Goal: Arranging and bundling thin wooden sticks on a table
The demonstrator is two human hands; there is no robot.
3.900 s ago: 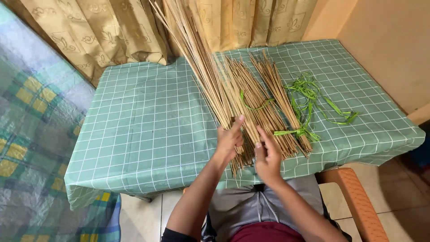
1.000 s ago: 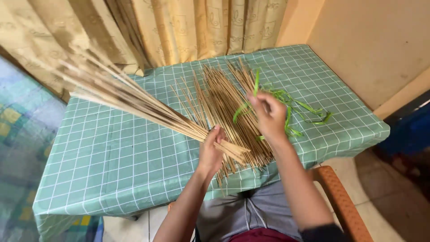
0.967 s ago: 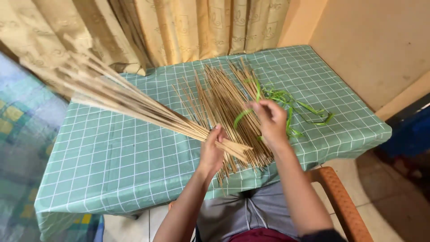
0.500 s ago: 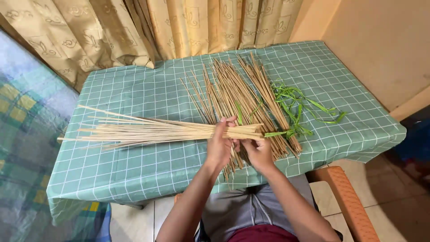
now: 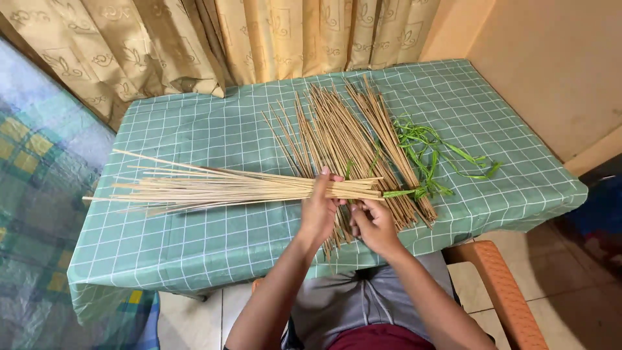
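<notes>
My left hand (image 5: 319, 210) grips a bundle of thin tan sticks (image 5: 220, 187) near its right end; the bundle lies across the table and fans out to the left. Just to the right, my right hand (image 5: 372, 223) has its fingers pinched on a green leaf strip (image 5: 396, 193) that runs off the bundle's end. A loose pile of similar sticks (image 5: 343, 139) lies under and behind both hands, pointing toward the curtain. More green strips (image 5: 431, 152) lie tangled at the pile's right side.
The table carries a green checked cloth (image 5: 194, 246). Beige patterned curtains (image 5: 214, 39) hang behind it. An orange chair arm (image 5: 502, 291) sits at lower right, a wall at right, and a blue-green plaid cloth (image 5: 32, 194) at left.
The bundle, earlier raised and pointing up-left, has swung down to lie flat across the table. My right hand has come back from the green strips to the bundle's end.
</notes>
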